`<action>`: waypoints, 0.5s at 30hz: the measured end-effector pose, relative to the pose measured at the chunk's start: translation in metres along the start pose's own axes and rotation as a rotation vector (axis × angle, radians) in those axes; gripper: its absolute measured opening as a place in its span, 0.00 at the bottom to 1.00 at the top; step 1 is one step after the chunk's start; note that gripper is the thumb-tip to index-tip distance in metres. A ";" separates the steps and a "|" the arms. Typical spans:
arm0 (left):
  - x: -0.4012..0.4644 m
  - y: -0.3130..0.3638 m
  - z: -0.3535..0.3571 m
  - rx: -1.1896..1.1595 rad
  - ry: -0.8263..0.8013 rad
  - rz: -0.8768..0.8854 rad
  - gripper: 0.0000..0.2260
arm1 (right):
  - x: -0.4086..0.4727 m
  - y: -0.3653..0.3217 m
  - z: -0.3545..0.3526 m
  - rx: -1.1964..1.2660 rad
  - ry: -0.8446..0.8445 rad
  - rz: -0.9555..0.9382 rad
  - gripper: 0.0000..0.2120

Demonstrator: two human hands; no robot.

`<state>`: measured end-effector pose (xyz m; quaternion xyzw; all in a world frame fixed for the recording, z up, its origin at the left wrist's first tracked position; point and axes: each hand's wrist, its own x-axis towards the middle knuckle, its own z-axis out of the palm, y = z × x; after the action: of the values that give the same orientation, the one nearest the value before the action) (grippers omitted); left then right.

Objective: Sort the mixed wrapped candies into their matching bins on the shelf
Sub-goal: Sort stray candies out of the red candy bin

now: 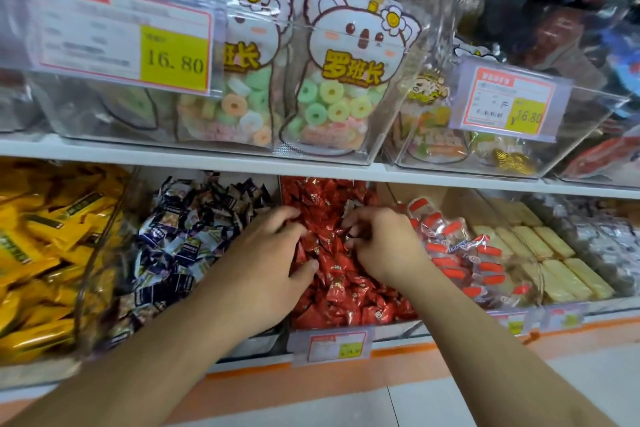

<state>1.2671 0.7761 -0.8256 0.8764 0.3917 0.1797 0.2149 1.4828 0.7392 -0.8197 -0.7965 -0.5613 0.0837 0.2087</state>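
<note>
Both my hands are in the middle bin of red wrapped candies (341, 282) on the lower shelf. My left hand (273, 253) digs into the pile, its fingers and thumb curled round some red candies. To its right, my right hand (381, 243) has its fingers curled and pinches a small candy with a dark and pale wrapper (353, 233) just above the red pile. The bin of dark purple and white wrapped candies (194, 236) lies directly left of the red bin. A bin of clear-wrapped candies with red ends (457, 246) lies directly right.
Yellow packs (41, 246) fill the far-left bin. Cream wafer bars (554, 260) and silver wrapped sweets (606, 236) lie to the right. The upper shelf (207, 158) overhangs the bins and carries clear boxes of ring-candy bags (332, 104) with price tags. A price tag (332, 345) hangs below the red bin.
</note>
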 end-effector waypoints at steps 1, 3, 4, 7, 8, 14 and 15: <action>0.000 0.000 0.000 0.002 0.002 0.004 0.25 | -0.001 0.001 0.000 0.041 0.018 0.005 0.15; 0.000 0.000 0.000 0.001 0.001 0.001 0.25 | -0.005 0.001 0.000 0.091 0.060 0.001 0.16; 0.000 0.001 0.000 0.000 -0.002 -0.002 0.25 | -0.006 0.001 0.000 0.109 0.080 -0.002 0.17; -0.002 0.003 -0.003 -0.014 0.001 -0.009 0.23 | -0.011 -0.002 -0.007 0.150 0.147 -0.023 0.15; -0.002 0.004 -0.004 -0.025 0.013 -0.010 0.22 | -0.012 -0.004 -0.011 0.159 0.181 -0.038 0.14; -0.005 0.020 -0.018 -0.095 0.149 0.032 0.21 | -0.029 -0.018 -0.032 0.512 0.217 0.023 0.13; -0.006 0.023 -0.021 -0.119 0.160 0.034 0.21 | -0.033 -0.024 -0.034 0.600 0.186 0.032 0.12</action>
<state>1.2675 0.7627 -0.7968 0.8514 0.3814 0.2758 0.2314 1.4630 0.7077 -0.7822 -0.7123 -0.4774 0.1758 0.4835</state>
